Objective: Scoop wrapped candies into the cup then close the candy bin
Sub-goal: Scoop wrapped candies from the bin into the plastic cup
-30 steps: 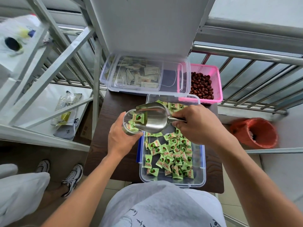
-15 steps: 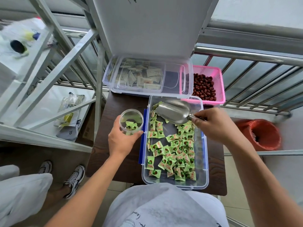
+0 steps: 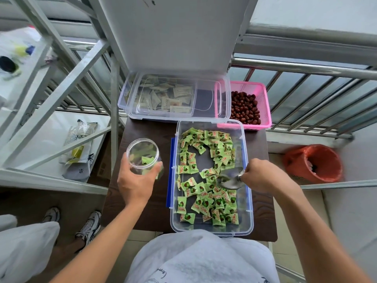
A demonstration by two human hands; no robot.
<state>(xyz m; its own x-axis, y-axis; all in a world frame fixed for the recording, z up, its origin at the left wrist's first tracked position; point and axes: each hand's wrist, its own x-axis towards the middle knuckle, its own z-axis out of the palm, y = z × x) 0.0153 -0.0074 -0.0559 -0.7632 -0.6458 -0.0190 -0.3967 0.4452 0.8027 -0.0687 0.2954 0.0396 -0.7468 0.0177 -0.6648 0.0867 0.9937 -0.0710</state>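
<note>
A clear plastic candy bin (image 3: 249, 201) with blue clips stands open on a small dark table (image 3: 146, 209), holding several green wrapped candies (image 3: 206, 203). My right hand (image 3: 263, 176) grips a metal scoop (image 3: 229, 179) whose bowl lies low among the candies at the bin's right side. My left hand (image 3: 135, 180) holds a clear cup (image 3: 142, 154) upright to the left of the bin, with a few green candies inside. A clear lid (image 3: 208, 117) lies on the other box behind the bin.
Behind the candy bin sit a clear box of white packets (image 3: 163, 99) and a pink basket of red dates (image 3: 247, 107). A metal railing (image 3: 306, 68) runs at the back, an orange bin (image 3: 314, 163) stands at right, a metal frame (image 3: 61, 88) at left.
The scoop left the cup, swung to the bin's far end, then came down into the candies at the right. The cup stayed in my left hand.
</note>
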